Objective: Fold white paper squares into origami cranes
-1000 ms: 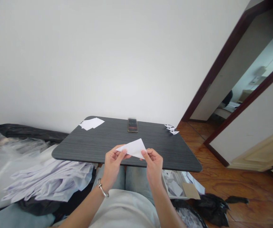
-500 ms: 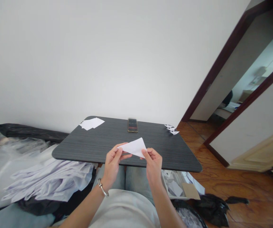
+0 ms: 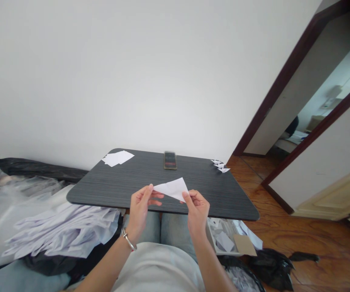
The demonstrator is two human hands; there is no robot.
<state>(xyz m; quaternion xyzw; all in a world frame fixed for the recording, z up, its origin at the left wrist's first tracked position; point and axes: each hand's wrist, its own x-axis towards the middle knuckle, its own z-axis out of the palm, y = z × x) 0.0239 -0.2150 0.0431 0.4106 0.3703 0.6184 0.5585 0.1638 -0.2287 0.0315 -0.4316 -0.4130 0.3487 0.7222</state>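
We've got a white paper triangle [image 3: 171, 190] held just above the near edge of the worktop [image 3: 217, 194], left hand [image 3: 138, 213] and right hand [image 3: 197, 213] raised, fingers [image 3: 142, 195] pinching its opposite corners.

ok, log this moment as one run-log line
left hand: white paper triangle | right hand: same triangle, opposite end | above: dark table

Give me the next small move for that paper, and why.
Probably lay the paper triangle flat on the dark table to crease it: the left hand and right hand hold it in mid-air, and folded triangles lie at the far corner.
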